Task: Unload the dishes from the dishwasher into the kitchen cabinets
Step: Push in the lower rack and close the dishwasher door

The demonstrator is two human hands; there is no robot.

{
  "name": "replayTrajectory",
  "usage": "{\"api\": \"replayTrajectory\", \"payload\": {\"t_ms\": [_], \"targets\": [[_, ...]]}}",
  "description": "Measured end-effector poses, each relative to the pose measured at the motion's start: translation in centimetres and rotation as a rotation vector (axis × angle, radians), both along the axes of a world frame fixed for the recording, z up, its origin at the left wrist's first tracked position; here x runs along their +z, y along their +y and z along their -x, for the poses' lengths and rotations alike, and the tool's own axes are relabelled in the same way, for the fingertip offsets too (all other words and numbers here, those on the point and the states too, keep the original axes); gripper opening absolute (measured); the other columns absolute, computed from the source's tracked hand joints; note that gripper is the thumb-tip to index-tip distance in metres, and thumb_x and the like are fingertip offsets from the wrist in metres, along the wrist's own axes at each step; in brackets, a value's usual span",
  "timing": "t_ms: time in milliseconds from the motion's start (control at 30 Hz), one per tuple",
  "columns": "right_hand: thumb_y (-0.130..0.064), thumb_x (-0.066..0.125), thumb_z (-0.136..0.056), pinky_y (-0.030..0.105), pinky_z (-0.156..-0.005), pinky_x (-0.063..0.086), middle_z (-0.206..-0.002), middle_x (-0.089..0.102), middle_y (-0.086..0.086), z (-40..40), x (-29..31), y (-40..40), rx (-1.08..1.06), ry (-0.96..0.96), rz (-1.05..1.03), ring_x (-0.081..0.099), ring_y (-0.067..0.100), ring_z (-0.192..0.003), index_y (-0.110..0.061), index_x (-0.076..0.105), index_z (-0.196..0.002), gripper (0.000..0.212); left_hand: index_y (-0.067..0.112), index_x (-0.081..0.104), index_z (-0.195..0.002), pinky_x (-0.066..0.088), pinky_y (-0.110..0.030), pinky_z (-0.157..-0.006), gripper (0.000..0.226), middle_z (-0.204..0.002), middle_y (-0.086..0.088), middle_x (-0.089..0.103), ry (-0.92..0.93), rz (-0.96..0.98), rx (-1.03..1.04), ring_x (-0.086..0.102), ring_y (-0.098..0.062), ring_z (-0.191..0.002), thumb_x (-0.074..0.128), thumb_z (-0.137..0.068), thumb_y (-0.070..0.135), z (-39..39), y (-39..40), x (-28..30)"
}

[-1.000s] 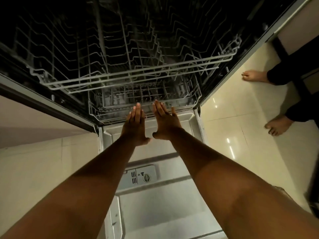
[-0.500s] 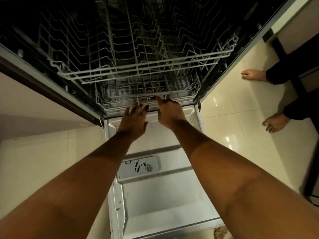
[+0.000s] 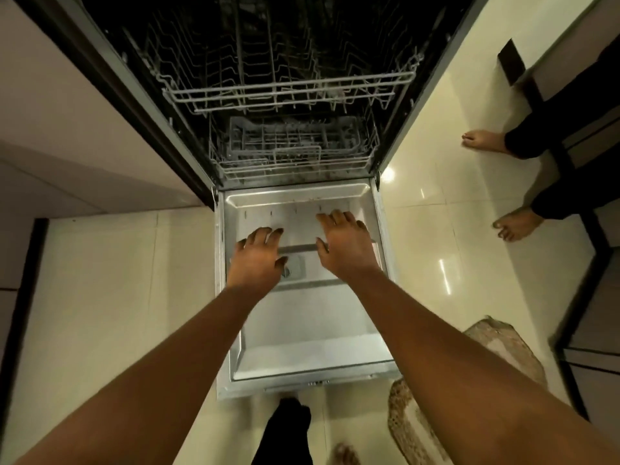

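The dishwasher stands open with its steel door (image 3: 302, 337) folded flat toward me. Inside the tub, the upper wire rack (image 3: 285, 92) and the lower wire rack (image 3: 292, 156) both sit pushed in, and I see no dishes in either. A grey cutlery basket (image 3: 292, 134) rests in the lower rack. My left hand (image 3: 258, 256) and my right hand (image 3: 345, 243) hover over the inner face of the door, fingers spread, holding nothing. The left hand covers part of the detergent dispenser (image 3: 295, 268).
Pale cabinet fronts (image 3: 67, 112) flank the dishwasher on the left. Another person's bare feet (image 3: 483, 140) stand on the glossy tiled floor at the right. A woven mat (image 3: 503, 344) lies by the door's right corner. My own dark-clad leg (image 3: 285, 431) is below the door edge.
Both hands have drawn back from the lower rack's front rim to above the middle of the door. The lower rack now sits fully inside the tub. My view has tilted downward.
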State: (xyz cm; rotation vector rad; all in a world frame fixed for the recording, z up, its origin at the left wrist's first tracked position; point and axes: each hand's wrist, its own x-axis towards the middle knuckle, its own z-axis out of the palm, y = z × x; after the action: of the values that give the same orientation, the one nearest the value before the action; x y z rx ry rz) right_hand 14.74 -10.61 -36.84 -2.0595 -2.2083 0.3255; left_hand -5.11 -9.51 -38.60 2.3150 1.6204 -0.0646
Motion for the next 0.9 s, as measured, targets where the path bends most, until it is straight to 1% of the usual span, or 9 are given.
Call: {"api": "replayTrajectory", "payload": {"t_ms": [233, 367, 500, 600, 667, 700, 733, 800, 900], "targets": [[-0.032, 0.064, -0.092, 0.039, -0.088, 0.053, -0.115, 0.063, 0.004, -0.9, 1.9, -15.1, -0.137, 0.194, 0.082, 0.061, 0.023, -0.105, -0.017, 0.058, -0.127, 0.039, 0.015, 0.051, -0.137, 0.052, -0.045, -0.091, 0.054, -0.13, -0.008, 0.057, -0.18, 0.106, 0.213, 0.058, -0.029, -0.116, 0.064, -0.09, 0.039, 1.8, -15.3, 1.0], [-0.037, 0.066, -0.091, 0.031, -0.083, 0.052, -0.104, 0.063, -0.006, -1.1, 0.5, -22.9, -0.478, 0.483, 0.294, 0.06, 0.013, -0.097, -0.023, 0.062, -0.12, 0.032, 0.017, 0.054, -0.134, 0.042, -0.03, -0.096, 0.05, -0.13, -0.006, 0.057, -0.426, 0.395, 0.581, 0.056, -0.023, -0.12, 0.068, -0.09, 0.034, 3.1, -23.7, 0.1], [-0.04, 0.073, -0.087, 0.028, -0.073, 0.053, -0.089, 0.071, -0.002, -0.4, -4.0, -27.9, -0.897, 0.785, 0.499, 0.07, 0.02, -0.088, -0.019, 0.07, -0.106, 0.029, 0.018, 0.057, -0.128, 0.041, -0.026, -0.086, 0.045, -0.122, -0.007, 0.062, -0.574, 0.641, 0.931, 0.06, -0.022, -0.112, 0.071, -0.088, 0.031, 3.8, -29.3, -3.2], [-0.043, 0.073, -0.086, 0.039, -0.075, 0.055, -0.101, 0.073, 0.013, 0.4, -9.2, -29.5, -1.156, 0.996, 0.575, 0.07, 0.03, -0.09, -0.013, 0.069, -0.106, 0.036, 0.022, 0.052, -0.131, 0.051, -0.034, -0.083, 0.05, -0.124, -0.009, 0.062, -0.678, 0.798, 1.181, 0.063, -0.019, -0.099, 0.071, -0.088, 0.037, 3.8, -31.2, -8.0], [-0.035, 0.068, -0.093, 0.053, -0.091, 0.053, -0.12, 0.062, 0.033, 1.0, -12.6, -29.8, -1.294, 1.186, 0.647, 0.063, 0.048, -0.109, 0.002, 0.061, -0.122, 0.048, 0.019, 0.042, -0.14, 0.051, -0.044, -0.094, 0.062, -0.123, -0.01, 0.061, -0.786, 0.867, 1.361, 0.062, -0.023, -0.102, 0.071, -0.088, 0.038, 3.6, -31.5, -11.9], [-0.034, 0.065, -0.095, 0.056, -0.097, 0.05, -0.13, 0.055, 0.036, 1.2, -14.2, -30.0, -1.342, 1.245, 0.677, 0.056, 0.05, -0.12, 0.005, 0.055, -0.13, 0.054, 0.018, 0.036, -0.144, 0.05, -0.047, -0.097, 0.07, -0.122, -0.009, 0.059, -0.829, 0.896, 1.433, 0.06, -0.026, -0.107, 0.071, -0.087, 0.038, 3.5, -31.5, -13.9], [-0.036, 0.065, -0.094, 0.053, -0.097, 0.051, -0.136, 0.052, 0.033, 1.4, -16.5, -30.3, -1.387, 1.292, 0.692, 0.053, 0.047, -0.125, 0.004, 0.051, -0.135, 0.059, 0.016, 0.032, -0.148, 0.051, -0.048, -0.096, 0.077, -0.124, -0.01, 0.056, -0.875, 0.917, 1.483, 0.058, -0.028, -0.114, 0.072, -0.086, 0.04, 3.4, -31.5, -16.4], [-0.045, 0.067, -0.09, 0.044, -0.091, 0.054, -0.142, 0.052, 0.025, 1.8, -19.9, -31.0, -1.465, 1.361, 0.678, 0.054, 0.039, -0.127, -0.002, 0.048, -0.142, 0.07, 0.012, 0.028, -0.151, 0.055, -0.041, -0.083, 0.089, -0.136, -0.011, 0.051, -0.957, 0.945, 1.558, 0.053, -0.029, -0.124, 0.074, -0.082, 0.044, 3.1, -31.1, -19.6], [-0.049, 0.068, -0.087, 0.046, -0.102, 0.049, -0.149, 0.043, 0.023, 2.3, -23.5, -31.8, -1.563, 1.461, 0.668, 0.048, 0.04, -0.133, -0.008, 0.044, -0.146, 0.076, 0.01, 0.03, -0.151, 0.052, -0.037, -0.076, 0.098, -0.146, -0.016, 0.042, -1.071, 0.973, 1.68, 0.048, -0.032, -0.131, 0.079, -0.073, 0.043, 2.6, -31.0, -23.4]]}}
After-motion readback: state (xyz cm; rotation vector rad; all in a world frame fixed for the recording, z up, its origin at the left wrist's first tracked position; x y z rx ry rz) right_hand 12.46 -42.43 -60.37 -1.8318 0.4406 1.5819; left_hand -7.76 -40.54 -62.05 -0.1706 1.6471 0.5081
